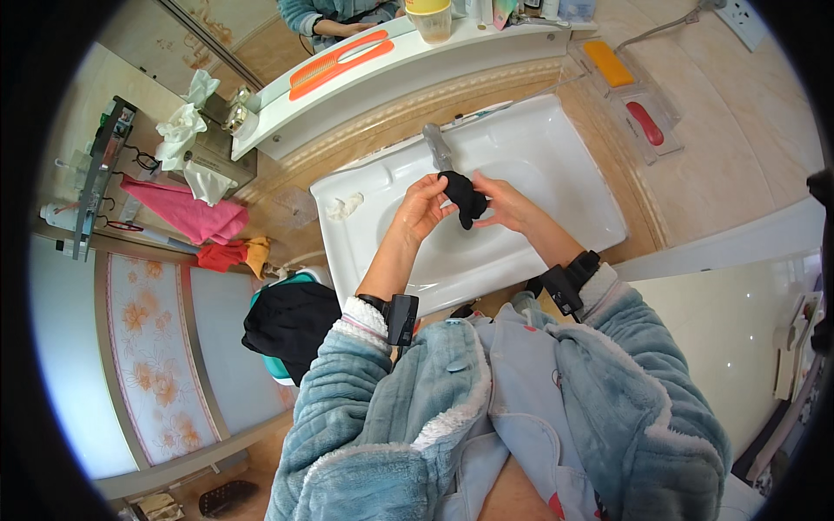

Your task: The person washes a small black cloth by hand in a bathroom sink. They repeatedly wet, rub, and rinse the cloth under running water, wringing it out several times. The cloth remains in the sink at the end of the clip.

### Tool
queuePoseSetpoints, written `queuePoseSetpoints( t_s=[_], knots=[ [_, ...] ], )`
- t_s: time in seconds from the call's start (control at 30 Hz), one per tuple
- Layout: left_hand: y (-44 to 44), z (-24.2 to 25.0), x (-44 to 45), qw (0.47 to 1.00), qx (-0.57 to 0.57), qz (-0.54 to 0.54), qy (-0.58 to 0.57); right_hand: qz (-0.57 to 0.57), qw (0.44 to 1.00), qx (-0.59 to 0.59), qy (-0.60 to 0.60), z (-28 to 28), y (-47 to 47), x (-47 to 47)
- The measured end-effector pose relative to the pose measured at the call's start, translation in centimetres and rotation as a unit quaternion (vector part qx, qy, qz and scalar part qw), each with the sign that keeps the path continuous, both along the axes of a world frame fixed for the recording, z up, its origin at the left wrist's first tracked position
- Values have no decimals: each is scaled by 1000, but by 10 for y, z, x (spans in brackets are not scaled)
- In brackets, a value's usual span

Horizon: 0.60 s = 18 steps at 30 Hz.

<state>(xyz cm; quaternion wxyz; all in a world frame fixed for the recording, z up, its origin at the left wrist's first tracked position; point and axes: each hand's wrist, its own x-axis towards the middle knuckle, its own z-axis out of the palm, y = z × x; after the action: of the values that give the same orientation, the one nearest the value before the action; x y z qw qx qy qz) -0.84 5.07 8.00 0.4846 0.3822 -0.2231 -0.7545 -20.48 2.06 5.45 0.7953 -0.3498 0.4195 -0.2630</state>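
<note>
Over the basin of a white ceramic sink (567, 143), both my hands hold a small bunched black cloth (464, 197), perhaps a sock. My left hand (422, 205) pinches its left edge between thumb and fingers. Against its right side are the fingers of my right hand (507, 203). Just behind the cloth rises the silver faucet (436, 144); its spout end is partly hidden by the cloth. No running water can be made out. A crumpled whitish item (345, 206) lies on the sink's left ledge.
An orange comb (339, 64) and a yellow-topped cup (430, 23) stand on the mirror shelf (417, 62). Soap holders with an orange bar (608, 64) and a red bar (645, 124) are on the right wall. Black fabric (293, 325) drapes a teal bin at left, below a pink towel (189, 208).
</note>
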Motion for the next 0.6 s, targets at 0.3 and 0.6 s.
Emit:
queuePoseSetpoints(
  t_s=[0.3,0.6],
  knots=[
    [2,-18,12,999,-8,-9,-43,-98,980,-145,-97,13,-7,8],
    [1,-26,3,988,81,83,-99,-153,910,-365,124,7,-12,27]
  ],
)
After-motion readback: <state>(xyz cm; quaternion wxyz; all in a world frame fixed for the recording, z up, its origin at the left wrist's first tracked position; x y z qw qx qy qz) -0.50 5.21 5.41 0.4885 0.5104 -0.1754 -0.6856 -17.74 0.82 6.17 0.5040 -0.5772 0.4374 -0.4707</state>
